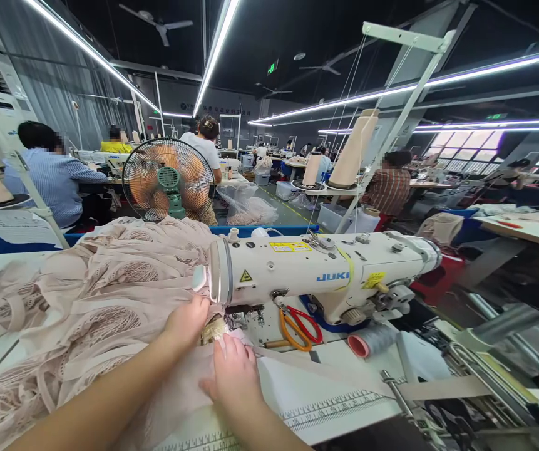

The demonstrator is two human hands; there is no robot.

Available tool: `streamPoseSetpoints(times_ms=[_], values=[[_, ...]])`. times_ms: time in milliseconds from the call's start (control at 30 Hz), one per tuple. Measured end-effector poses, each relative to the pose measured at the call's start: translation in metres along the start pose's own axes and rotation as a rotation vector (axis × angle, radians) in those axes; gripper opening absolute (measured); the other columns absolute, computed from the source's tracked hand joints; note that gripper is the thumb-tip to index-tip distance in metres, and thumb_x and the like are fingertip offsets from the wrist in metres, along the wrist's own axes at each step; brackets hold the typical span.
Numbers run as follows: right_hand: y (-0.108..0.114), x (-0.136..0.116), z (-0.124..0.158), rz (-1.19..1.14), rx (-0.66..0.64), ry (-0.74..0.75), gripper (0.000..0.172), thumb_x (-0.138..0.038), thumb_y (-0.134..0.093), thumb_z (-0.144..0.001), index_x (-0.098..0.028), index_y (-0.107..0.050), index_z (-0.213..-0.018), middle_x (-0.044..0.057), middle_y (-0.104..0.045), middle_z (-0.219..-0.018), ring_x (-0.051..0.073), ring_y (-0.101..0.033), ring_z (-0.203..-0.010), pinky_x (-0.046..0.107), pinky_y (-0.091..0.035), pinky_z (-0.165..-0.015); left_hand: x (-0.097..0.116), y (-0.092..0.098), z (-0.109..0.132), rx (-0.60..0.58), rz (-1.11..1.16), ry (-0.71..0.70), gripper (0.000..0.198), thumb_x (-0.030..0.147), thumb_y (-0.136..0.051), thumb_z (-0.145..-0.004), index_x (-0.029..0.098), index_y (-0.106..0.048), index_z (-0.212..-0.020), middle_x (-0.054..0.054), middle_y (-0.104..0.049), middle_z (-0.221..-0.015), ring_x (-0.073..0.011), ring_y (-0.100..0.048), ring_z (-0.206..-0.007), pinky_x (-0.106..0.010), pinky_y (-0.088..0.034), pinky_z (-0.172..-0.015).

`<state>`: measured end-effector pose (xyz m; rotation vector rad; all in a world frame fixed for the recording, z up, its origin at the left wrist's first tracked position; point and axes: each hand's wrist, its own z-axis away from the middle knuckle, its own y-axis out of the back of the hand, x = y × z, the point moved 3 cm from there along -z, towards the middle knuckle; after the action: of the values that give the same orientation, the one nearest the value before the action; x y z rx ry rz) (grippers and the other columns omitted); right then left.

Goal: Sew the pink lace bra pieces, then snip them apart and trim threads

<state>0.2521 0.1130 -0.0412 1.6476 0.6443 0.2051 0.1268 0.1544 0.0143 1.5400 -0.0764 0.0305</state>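
Note:
A white JUKI sewing machine [292, 266] stands across the table in front of me. Thin beige fabric [175, 385] lies under its head and runs toward me. My left hand [188, 322] is beside the left end of the machine head, closed on the fabric, its fingertips partly hidden. Just in front of the needle area, my right hand [235, 371] presses and grips the fabric, fingers together and thumb to the left. A small gold-coloured plate [213, 329] shows between the hands. The needle itself cannot be made out.
Beige lace-trimmed garments [95, 275] are heaped on the left. Orange-handled scissors [295, 329] and a grey thread cone [372, 338] lie under and beside the machine arm. A measuring tape strip [325, 410] crosses the table's front. Beyond stand a fan [168, 178] and several people.

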Motion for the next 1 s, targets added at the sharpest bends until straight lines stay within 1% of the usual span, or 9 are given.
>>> streamPoseSetpoints(times_ms=[133,233,333,433,500,633,700,833,1000], values=[[-0.018,-0.011,0.006,-0.023,-0.095,0.147,0.076,-0.059,-0.071,-0.069,-0.014,-0.053,-0.128,0.023,-0.05,-0.134,0.039,-0.04,-0.125,0.065,-0.028,-0.099,0.018,0.002,0.028,-0.035,0.039,-0.313,0.023,0.011,-0.042,-0.085,0.017,-0.063,-0.087,-0.011,-0.064,-0.103,-0.0242,-0.06,-0.095,-0.035,-0.048,-0.083],[-0.032,-0.018,0.01,0.009,-0.114,0.282,0.081,-0.056,-0.071,-0.07,-0.012,-0.047,-0.134,0.022,-0.047,-0.137,0.04,-0.033,-0.131,0.061,-0.026,-0.104,0.026,0.001,0.042,-0.066,0.137,-0.525,0.027,0.017,-0.041,-0.089,0.022,-0.064,-0.101,-0.003,-0.064,-0.119,-0.0179,-0.058,-0.107,-0.026,-0.045,-0.094],[-0.035,-0.015,0.013,-0.035,-0.073,0.427,0.069,-0.048,-0.067,-0.077,-0.014,-0.047,-0.134,0.017,-0.049,-0.136,0.036,-0.035,-0.131,0.052,-0.025,-0.108,0.023,-0.002,0.051,-0.084,0.297,-0.646,0.033,0.021,-0.041,-0.092,0.023,-0.06,-0.119,-0.002,-0.059,-0.13,-0.0164,-0.054,-0.118,-0.025,-0.04,-0.102],[-0.021,-0.004,0.014,-0.127,-0.087,0.556,0.062,-0.046,-0.064,-0.079,-0.015,-0.051,-0.13,0.013,-0.056,-0.13,0.031,-0.04,-0.128,0.044,-0.028,-0.109,0.012,-0.014,0.055,-0.067,0.355,-0.591,0.038,0.025,-0.042,-0.092,0.023,-0.055,-0.128,-0.004,-0.055,-0.135,-0.0212,-0.05,-0.124,-0.036,-0.037,-0.107],[-0.008,0.006,0.013,-0.183,-0.117,0.589,0.057,-0.046,-0.065,-0.078,-0.015,-0.055,-0.124,0.012,-0.058,-0.126,0.028,-0.043,-0.125,0.038,-0.031,-0.108,0.007,-0.023,0.055,-0.029,0.341,-0.524,0.041,0.027,-0.042,-0.092,0.023,-0.052,-0.132,-0.005,-0.051,-0.138,-0.0233,-0.047,-0.127,-0.04,-0.035,-0.108],[0.012,0.022,0.014,-0.206,-0.123,0.534,0.035,-0.031,-0.059,-0.084,-0.015,-0.058,-0.115,0.01,-0.06,-0.121,0.024,-0.05,-0.117,0.034,-0.037,-0.103,0.007,-0.035,0.046,0.035,0.307,-0.468,0.039,0.03,-0.042,-0.093,0.02,-0.055,-0.129,-0.008,-0.051,-0.138,-0.0265,-0.048,-0.126,-0.044,-0.036,-0.108],[0.015,0.028,0.018,-0.2,-0.102,0.504,0.034,-0.026,-0.055,-0.085,-0.015,-0.057,-0.117,0.011,-0.058,-0.125,0.024,-0.049,-0.118,0.035,-0.038,-0.103,0.009,-0.036,0.04,0.052,0.281,-0.469,0.038,0.028,-0.045,-0.092,0.018,-0.057,-0.126,-0.009,-0.051,-0.137,-0.0282,-0.047,-0.126,-0.045,-0.037,-0.107],[0.012,0.039,0.031,-0.197,0.034,0.518,0.04,-0.026,-0.05,-0.087,-0.013,-0.052,-0.125,0.013,-0.057,-0.129,0.025,-0.051,-0.119,0.037,-0.042,-0.102,0.01,-0.033,0.031,0.059,0.251,-0.48,0.038,0.025,-0.048,-0.089,0.016,-0.059,-0.124,-0.012,-0.053,-0.136,-0.0296,-0.047,-0.126,-0.046,-0.039,-0.105],[0.016,0.043,0.042,-0.187,0.231,0.571,0.037,-0.024,-0.046,-0.09,-0.012,-0.053,-0.124,0.013,-0.062,-0.123,0.025,-0.056,-0.115,0.037,-0.047,-0.097,0.009,-0.029,0.031,0.048,0.232,-0.487,0.038,0.025,-0.046,-0.089,0.015,-0.058,-0.123,-0.012,-0.053,-0.135,-0.0287,-0.048,-0.125,-0.045,-0.04,-0.104]])
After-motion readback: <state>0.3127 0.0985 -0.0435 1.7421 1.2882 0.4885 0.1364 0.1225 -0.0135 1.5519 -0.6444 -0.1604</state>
